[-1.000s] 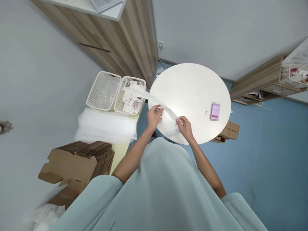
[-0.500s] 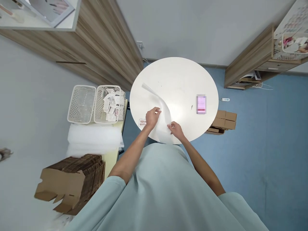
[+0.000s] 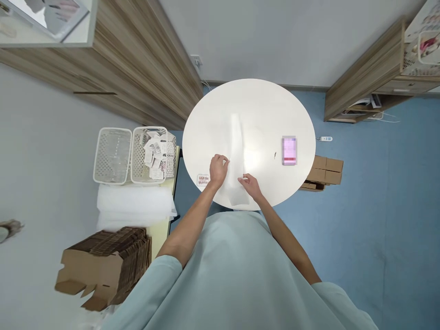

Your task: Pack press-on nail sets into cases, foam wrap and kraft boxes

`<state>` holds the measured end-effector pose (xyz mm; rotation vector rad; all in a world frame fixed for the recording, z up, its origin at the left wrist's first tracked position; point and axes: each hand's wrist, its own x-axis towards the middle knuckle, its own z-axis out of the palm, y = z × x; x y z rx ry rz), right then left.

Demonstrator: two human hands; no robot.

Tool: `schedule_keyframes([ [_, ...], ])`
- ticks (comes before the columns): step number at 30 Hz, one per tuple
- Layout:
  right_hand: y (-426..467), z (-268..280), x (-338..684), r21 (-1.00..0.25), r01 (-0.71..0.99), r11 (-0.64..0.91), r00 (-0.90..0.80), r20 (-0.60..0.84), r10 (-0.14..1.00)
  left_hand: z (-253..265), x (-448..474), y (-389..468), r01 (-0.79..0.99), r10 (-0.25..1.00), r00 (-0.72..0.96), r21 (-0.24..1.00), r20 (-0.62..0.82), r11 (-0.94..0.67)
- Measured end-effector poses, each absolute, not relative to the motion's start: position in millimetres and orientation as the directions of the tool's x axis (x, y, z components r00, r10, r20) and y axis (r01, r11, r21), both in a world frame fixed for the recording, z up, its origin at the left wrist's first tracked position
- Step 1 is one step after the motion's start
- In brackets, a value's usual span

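A long strip of translucent white packing wrap (image 3: 236, 142) stretches over the white oval table (image 3: 268, 103), from near its middle to its front edge. My left hand (image 3: 218, 170) is closed, thumb and fingers pinching the strip's left edge. On the opposite edge, a little nearer to me, my right hand (image 3: 250, 185) pinches the same wrap between thumb and fingertips. Beside my left wrist lies a small clear case (image 3: 202, 179) with two rows of pinkish pieces, partly covered by the hand.
A pink pixelated rectangle (image 3: 289, 150) lies at the table's right, with a small dark mark (image 3: 275, 155) beside it. Left stand white baskets (image 3: 112, 156), one holding cards, rolled white wrap (image 3: 135, 201) and stacked flat cardboard boxes (image 3: 103, 266). More cardboard boxes (image 3: 325, 170) sit right.
The far end of the wrap has swung from the left to the middle, and the strip now lies straighter and flatter. Both hands keep nearly the same place.
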<state>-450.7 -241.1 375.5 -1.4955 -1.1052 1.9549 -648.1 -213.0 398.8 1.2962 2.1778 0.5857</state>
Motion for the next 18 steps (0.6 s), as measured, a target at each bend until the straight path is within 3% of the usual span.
schedule_keyframes([
  [2, -236, 375, -455, -0.751, -0.024, -0.659, -0.362, -0.608, 0.706, 392, -649, -215, 0.558, 0.875, -0.387, 0.682, -0.29, 0.473],
  [5, -228, 370, -466, -0.636, -0.184, -0.749, -0.378, -0.658, 0.652, 380, -649, -218, 0.267, 0.81, -0.355, 0.779, -0.468, 0.567],
  [11, -215, 347, -486, -0.47, -0.098, -0.877, -0.371, -0.801, 0.471, 365, -650, -228, -0.191, 0.699, -0.236, 0.737, -0.675, 0.648],
  [14, -213, 338, -491, -0.433, -0.08, -0.898, -0.453, -0.787, 0.419, 364, -658, -230, -0.263, 0.683, -0.18, 0.704, -0.708, 0.66],
  [18, -210, 336, -493, -0.511, -0.126, -0.85, -0.409, -0.754, 0.514, 362, -681, -230, -0.168, 0.71, -0.179, 0.732, -0.681, 0.66],
])
